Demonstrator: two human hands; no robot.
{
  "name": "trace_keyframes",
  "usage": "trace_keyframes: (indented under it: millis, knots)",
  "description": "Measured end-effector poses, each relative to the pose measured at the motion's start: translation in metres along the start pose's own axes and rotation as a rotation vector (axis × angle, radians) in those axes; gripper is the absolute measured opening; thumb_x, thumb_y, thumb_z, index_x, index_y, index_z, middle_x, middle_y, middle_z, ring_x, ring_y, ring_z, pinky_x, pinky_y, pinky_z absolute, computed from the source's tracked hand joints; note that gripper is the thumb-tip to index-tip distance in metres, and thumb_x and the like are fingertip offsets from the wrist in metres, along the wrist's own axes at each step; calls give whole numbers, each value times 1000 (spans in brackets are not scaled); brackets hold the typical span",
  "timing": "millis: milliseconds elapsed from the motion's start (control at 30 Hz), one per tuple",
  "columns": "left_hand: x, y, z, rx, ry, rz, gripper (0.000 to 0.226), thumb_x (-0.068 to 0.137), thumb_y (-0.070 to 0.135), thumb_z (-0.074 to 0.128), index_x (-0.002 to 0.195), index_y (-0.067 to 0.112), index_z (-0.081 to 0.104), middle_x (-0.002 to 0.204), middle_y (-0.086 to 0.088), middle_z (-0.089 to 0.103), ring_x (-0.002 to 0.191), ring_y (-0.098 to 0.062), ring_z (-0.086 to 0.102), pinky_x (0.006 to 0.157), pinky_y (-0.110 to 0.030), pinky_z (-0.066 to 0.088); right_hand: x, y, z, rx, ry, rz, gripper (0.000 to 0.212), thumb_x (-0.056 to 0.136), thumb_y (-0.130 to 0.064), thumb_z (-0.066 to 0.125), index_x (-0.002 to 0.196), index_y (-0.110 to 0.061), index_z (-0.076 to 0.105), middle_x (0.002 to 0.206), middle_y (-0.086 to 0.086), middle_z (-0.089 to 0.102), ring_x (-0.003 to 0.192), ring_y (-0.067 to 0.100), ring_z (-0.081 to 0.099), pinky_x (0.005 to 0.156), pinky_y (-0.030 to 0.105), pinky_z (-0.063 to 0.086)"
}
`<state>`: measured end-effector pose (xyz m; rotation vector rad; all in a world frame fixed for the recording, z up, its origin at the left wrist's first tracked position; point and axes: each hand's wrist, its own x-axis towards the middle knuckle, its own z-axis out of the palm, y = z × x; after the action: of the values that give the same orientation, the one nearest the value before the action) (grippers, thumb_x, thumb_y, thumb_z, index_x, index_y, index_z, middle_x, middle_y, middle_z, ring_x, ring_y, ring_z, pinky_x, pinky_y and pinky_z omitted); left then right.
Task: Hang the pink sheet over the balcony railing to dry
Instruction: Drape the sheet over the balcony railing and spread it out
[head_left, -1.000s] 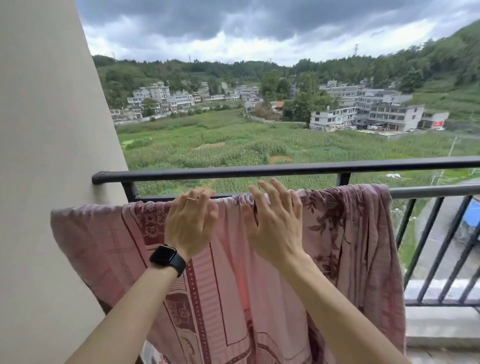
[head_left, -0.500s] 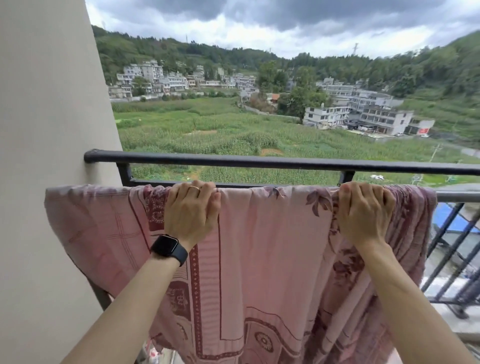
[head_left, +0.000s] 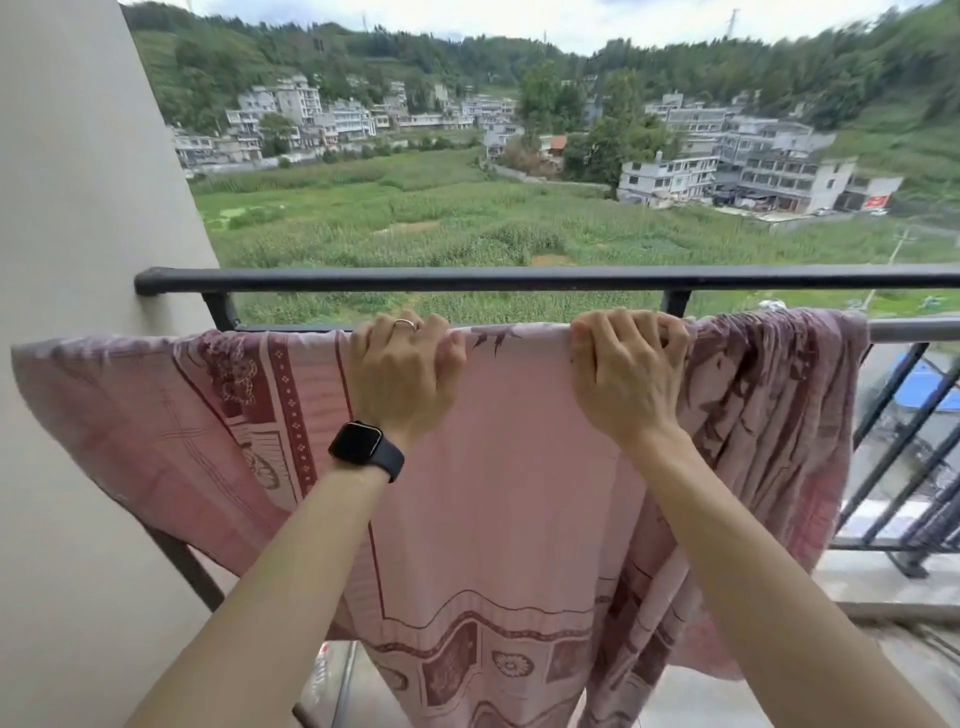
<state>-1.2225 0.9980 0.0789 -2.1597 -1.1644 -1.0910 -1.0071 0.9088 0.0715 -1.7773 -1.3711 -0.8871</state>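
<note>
Pink patterned sheet (head_left: 519, 467) hangs over the black metal balcony railing (head_left: 467, 279) at twelve o'clock, where our left hand (head_left: 405, 369) and right hand (head_left: 623, 374), side by side a second ago, now grip its fold further apart, spreading it.

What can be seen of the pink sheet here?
The sheet is thin pink cloth with dark red borders and floral print. It hangs draped over the lower rail, below the black top rail, smooth in the middle and bunched at its right end. The left hand and right hand grip its top fold.
</note>
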Motion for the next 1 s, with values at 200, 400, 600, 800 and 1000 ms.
trace_keyframes:
  millis: [200,400,600,800,1000]
  knots:
    - [-2,-6,0,55,39,41,45,102,43,30,102,14,64,86,-11,67,84,-30,59,80,-41,39,-1,94,-15,-36,15,68,46,105,-50,24,90,-21,57,90,1,58,92,24,46,97,43,30]
    - [8,15,-3,90,19,-191,48,100,41,33,75,13,64,72,-10,68,73,-32,59,78,-41,37,1,97,-21,8,-47,88,46,102,-54,30,92,-23,62,96,0,64,101,23,51,105,41,25]
    - [0,13,-16,-95,16,-138,40,98,42,38,100,18,69,103,-7,70,98,-29,61,94,-44,37,2,73,-40,91,-120,265,39,100,-48,33,102,-26,65,115,1,66,120,22,47,119,51,13]
    - [-69,-73,-42,-260,336,-558,42,87,30,55,128,24,48,140,-5,44,127,-23,44,103,-36,32,-34,-85,-25,327,-107,-176,38,89,-42,57,121,-22,65,134,0,60,133,24,48,118,52,23]
    - [-121,-220,-38,-611,114,-1358,71,89,34,67,146,13,30,145,-17,38,131,-34,43,104,-42,41,-27,-245,13,423,-202,-351,38,90,-39,57,122,-20,64,137,2,58,135,23,46,116,53,25]
